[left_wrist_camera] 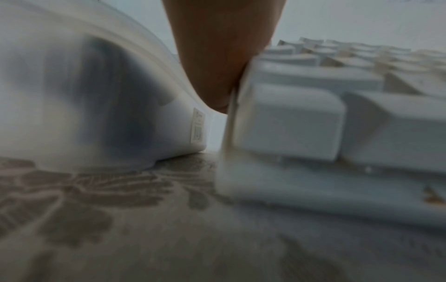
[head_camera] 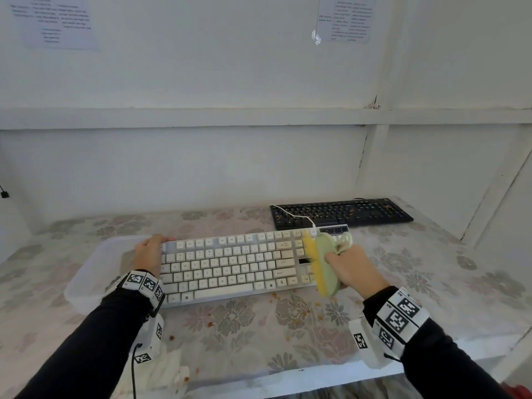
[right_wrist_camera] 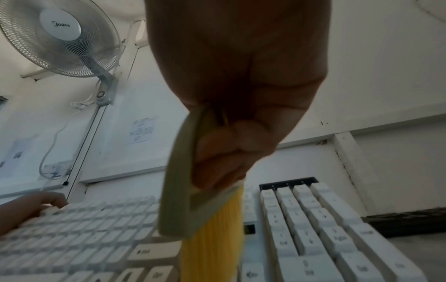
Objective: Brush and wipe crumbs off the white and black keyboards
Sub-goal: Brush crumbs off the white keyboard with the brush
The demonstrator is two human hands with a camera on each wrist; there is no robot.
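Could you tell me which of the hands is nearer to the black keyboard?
Right. The right hand holds the brush just in front of the black keyboard; the left hand grips the white keyboard's far end.

wall papers (head_camera: pixel 57 21) text unreadable; brush (head_camera: pixel 324 263) hides white keyboard (head_camera: pixel 230 263) numpad keys.
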